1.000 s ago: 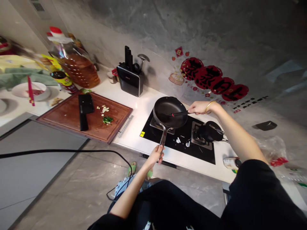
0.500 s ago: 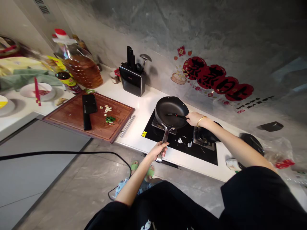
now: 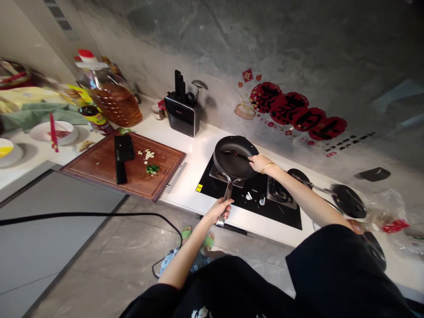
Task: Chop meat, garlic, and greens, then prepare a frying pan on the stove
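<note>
A dark frying pan (image 3: 236,165) rests on the left burner of the black gas stove (image 3: 274,212). My left hand (image 3: 220,209) is wrapped round its metal handle (image 3: 228,190), near the handle's end. At the pan's right rim, my right hand (image 3: 257,163) grips a thin black utensil (image 3: 241,156) with a small red part; its far end lies inside the pan, too dark to make out. To the left, a wooden cutting board (image 3: 99,164) carries a black cleaver (image 3: 124,150), chopped pale pieces (image 3: 148,154) and chopped greens (image 3: 153,168).
A black knife holder (image 3: 181,115) stands against the wall. Behind the board are a large oil bottle (image 3: 114,100) and a sauce bottle (image 3: 96,119). Bowls (image 3: 68,137) sit at the far left. Another pan (image 3: 348,201) lies right of the stove, beside a plastic bag (image 3: 391,216).
My right hand has moved slightly left with the utensil, whose tip now reaches farther toward the pan's back left. My left hand keeps its hold on the handle. The view has shifted slightly.
</note>
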`<state>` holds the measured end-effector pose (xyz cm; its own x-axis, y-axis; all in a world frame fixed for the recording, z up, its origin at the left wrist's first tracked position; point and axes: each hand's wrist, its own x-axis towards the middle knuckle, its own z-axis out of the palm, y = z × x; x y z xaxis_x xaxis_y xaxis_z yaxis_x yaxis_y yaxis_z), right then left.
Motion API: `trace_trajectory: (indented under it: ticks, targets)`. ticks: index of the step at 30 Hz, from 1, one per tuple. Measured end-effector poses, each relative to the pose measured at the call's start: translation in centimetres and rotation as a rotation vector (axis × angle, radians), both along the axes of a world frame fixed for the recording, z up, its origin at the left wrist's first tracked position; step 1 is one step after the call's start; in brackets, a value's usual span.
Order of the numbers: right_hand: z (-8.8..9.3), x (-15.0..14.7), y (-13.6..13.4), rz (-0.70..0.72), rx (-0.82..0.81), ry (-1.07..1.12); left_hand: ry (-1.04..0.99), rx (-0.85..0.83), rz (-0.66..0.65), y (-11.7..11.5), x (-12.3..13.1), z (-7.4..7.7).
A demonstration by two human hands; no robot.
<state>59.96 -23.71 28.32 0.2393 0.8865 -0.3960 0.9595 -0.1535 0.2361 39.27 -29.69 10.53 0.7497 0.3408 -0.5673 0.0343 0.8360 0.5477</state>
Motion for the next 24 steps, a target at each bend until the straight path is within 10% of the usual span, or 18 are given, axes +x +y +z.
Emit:
trace_trajectory:
  ticks: [7,16,24]
  targets:
    - [6.1,3.1,-2.5,0.094,-0.227,-0.028,-0.186,-0.159,-0.007,0.5,0.8,-0.5]
    - [-0.4,3.7,-4.9,-0.062,0.187,-0.078,-0.149,0.160,0.023,-3.1,0.3,-4.0]
    - [8.1,3.6,-9.7,0.261,0.043,0.112,-0.180,0.144,0.260,-4.6,0.6,-0.8]
